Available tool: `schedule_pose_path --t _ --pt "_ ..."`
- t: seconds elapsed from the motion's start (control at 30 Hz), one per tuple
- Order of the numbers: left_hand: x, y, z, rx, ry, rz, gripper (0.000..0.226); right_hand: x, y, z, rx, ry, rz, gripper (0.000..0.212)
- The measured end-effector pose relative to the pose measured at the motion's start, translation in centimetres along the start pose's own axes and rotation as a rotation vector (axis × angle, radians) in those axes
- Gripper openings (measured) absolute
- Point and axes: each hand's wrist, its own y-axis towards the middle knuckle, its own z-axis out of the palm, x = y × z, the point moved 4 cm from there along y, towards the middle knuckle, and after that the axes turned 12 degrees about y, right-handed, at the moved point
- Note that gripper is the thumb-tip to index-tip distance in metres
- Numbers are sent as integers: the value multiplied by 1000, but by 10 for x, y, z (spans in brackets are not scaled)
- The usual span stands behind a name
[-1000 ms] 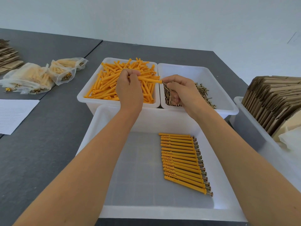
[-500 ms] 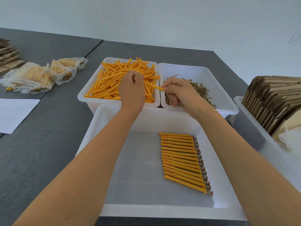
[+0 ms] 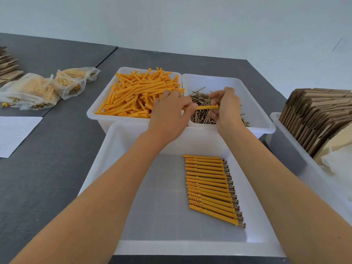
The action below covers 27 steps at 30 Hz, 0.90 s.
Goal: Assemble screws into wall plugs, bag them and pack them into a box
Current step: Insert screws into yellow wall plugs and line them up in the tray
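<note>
Head view: orange wall plug [image 3: 207, 107] held level over screw bin [image 3: 253, 103], left hand [image 3: 168, 113] gripping one end, right hand [image 3: 224, 107] curled at flanged end. Plug bin [image 3: 99, 113] left. Assembled row [image 3: 211, 187] in near tray [image 3: 106, 161].

2 bare forearms, no sleeves; left hand [image 3: 170, 111], right hand [image 3: 225, 108].

Plug [image 3: 207, 107] now over screw bin [image 3: 255, 103]

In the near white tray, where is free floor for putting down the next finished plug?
The near tray is bare left of the row of finished plugs and in front of it, toward the near wall. The right side is crowded: the screw heads lie close to the right wall.
</note>
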Motion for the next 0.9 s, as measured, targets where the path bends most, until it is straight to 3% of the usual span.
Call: schedule_pose_path --t 0.23,0.43,0.57,0.7,0.9 --pt "-32 -4 0 114 16 161 27 2 -11 15 203 -45 -24 46" --pt "-39 0 -6 221 -380 -113 29 4 -19 28 393 -13 -63 55" --pt "-40 3 -14 329 -639 -148 23 5 -18 25 450 64 -21 64" --pt "-38 7 -30 494 -766 -144 16 9 -7 13 362 180 35 71" --pt "-59 -16 -37 1051 -461 154 16 6 10 -14 93 185 67 56"
